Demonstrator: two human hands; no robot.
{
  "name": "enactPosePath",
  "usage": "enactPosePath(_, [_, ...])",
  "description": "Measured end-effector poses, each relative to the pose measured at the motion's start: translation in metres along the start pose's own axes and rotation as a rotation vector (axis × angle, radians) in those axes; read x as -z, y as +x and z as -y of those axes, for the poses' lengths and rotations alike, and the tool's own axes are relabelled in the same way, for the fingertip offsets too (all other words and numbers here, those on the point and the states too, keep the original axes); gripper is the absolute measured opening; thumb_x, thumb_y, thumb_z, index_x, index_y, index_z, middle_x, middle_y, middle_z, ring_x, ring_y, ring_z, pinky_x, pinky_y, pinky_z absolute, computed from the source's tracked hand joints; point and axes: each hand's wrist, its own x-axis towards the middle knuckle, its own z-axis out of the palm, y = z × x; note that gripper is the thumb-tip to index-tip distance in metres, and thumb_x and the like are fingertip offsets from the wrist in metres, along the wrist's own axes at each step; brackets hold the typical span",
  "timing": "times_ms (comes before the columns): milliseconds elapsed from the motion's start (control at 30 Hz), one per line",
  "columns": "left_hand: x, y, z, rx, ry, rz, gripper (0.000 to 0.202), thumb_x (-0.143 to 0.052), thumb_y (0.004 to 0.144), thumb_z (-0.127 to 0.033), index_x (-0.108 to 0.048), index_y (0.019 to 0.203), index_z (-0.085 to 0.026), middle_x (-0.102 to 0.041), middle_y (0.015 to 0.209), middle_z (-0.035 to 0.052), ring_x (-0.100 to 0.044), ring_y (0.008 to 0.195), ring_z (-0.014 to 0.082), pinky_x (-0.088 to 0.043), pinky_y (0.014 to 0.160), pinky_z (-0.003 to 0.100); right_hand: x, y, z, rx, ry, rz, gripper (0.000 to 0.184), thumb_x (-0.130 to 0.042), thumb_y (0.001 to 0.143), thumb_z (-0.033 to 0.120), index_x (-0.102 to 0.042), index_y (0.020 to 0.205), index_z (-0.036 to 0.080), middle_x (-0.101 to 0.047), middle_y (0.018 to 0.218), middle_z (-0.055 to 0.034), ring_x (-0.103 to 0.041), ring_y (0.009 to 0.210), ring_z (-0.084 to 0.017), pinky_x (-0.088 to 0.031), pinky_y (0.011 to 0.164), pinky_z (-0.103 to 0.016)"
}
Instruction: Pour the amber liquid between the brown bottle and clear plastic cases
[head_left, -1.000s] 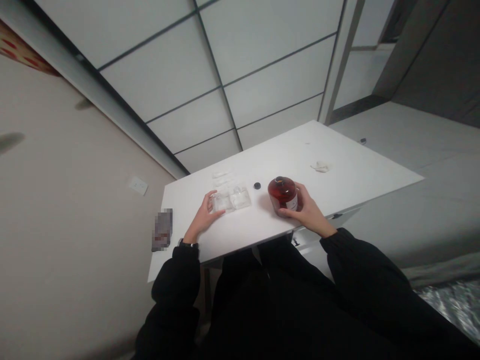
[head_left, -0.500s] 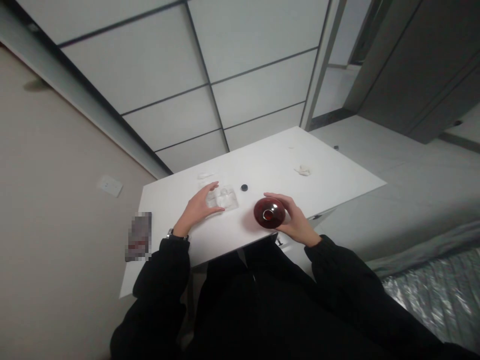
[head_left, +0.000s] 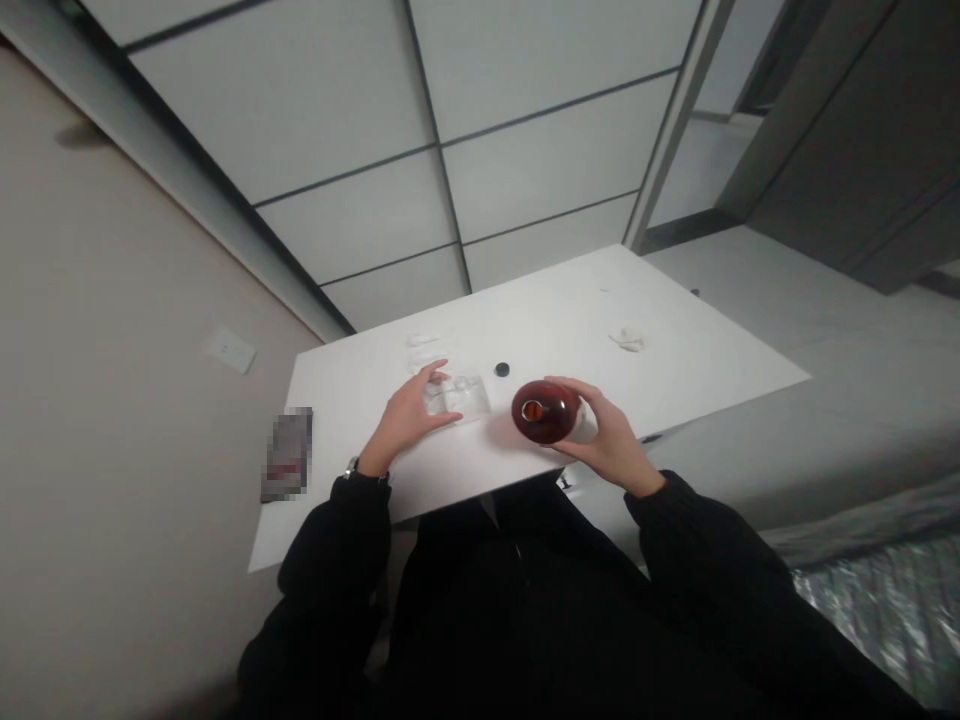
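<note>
My right hand (head_left: 600,435) is wrapped round a rounded, dark amber glass bottle (head_left: 553,415) above the front of the white table. The bottle's uncapped mouth faces up and leans to the left. Further left, my left hand (head_left: 412,408) curves round a clear plastic container (head_left: 471,402) on the table, thumb at its near side and fingers at its far side. What is inside the container cannot be made out. A small black cap (head_left: 502,369) lies between the two hands, a little behind them.
The white table (head_left: 555,310) also bears a crumpled whitish scrap (head_left: 630,339) at the right and clear plastic pieces (head_left: 424,341) behind my left hand. A blurred-out dark flat object (head_left: 289,452) lies at the left edge. White panelled doors (head_left: 360,130) stand behind the table.
The bottle in my right hand has tipped, its mouth shifting toward the left. My left hand stays round the clear container. The whole view has shifted slightly.
</note>
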Motion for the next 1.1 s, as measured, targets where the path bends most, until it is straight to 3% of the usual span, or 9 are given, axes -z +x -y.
enactPosePath(200, [-0.003,-0.013,-0.008,0.033,0.005,0.001,0.093,-0.090,0.075,-0.040,-0.044,0.155,-0.027,-0.071,0.135,0.0096,-0.067,0.128,0.0331,-0.050,0.110,0.047,-0.005,0.036,-0.006,0.167,-0.302,0.036,0.067,-0.080,0.090,0.034,-0.053,0.151,0.030,-0.067,0.143,-0.0138,-0.065,0.130,-0.037,-0.057,0.107,-0.060])
enactPosePath(467, [-0.008,-0.017,-0.007,0.031,-0.013,-0.040,0.096,-0.092,0.074,-0.036,-0.041,0.155,-0.027,-0.071,0.135,0.0101,-0.067,0.127,0.0346,-0.052,0.108,0.048,-0.012,0.087,0.004,0.355,-0.603,0.197,0.065,-0.074,0.089,0.013,-0.055,0.151,0.023,-0.065,0.145,-0.0182,-0.062,0.130,-0.041,-0.056,0.105,-0.063])
enactPosePath(633, [-0.009,-0.018,-0.005,0.024,-0.024,-0.042,0.100,-0.092,0.074,-0.037,-0.037,0.157,-0.028,-0.072,0.135,0.0102,-0.067,0.127,0.0362,-0.052,0.106,0.051,-0.010,0.098,0.008,0.391,-0.654,0.260,0.066,-0.069,0.090,0.009,-0.054,0.152,0.027,-0.064,0.146,-0.0149,-0.060,0.132,-0.038,-0.054,0.106,-0.064])
enactPosePath(833, [-0.010,-0.019,-0.006,0.030,-0.004,-0.033,0.101,-0.091,0.077,-0.040,-0.032,0.159,-0.028,-0.071,0.137,0.0089,-0.066,0.128,0.0353,-0.052,0.106,0.050,-0.006,0.105,0.014,0.464,-0.813,0.328,0.058,-0.068,0.093,0.012,-0.056,0.149,0.018,-0.063,0.146,-0.0182,-0.057,0.132,-0.038,-0.054,0.107,-0.059])
enactPosePath(1100, [-0.008,-0.019,-0.009,0.029,-0.013,-0.038,0.100,-0.090,0.078,-0.038,-0.032,0.159,-0.027,-0.071,0.137,0.0093,-0.066,0.128,0.0353,-0.051,0.108,0.050,-0.004,0.119,0.031,0.522,-0.872,0.382,0.057,-0.066,0.093,0.008,-0.058,0.148,0.021,-0.064,0.145,-0.0177,-0.057,0.132,-0.037,-0.051,0.109,-0.058])
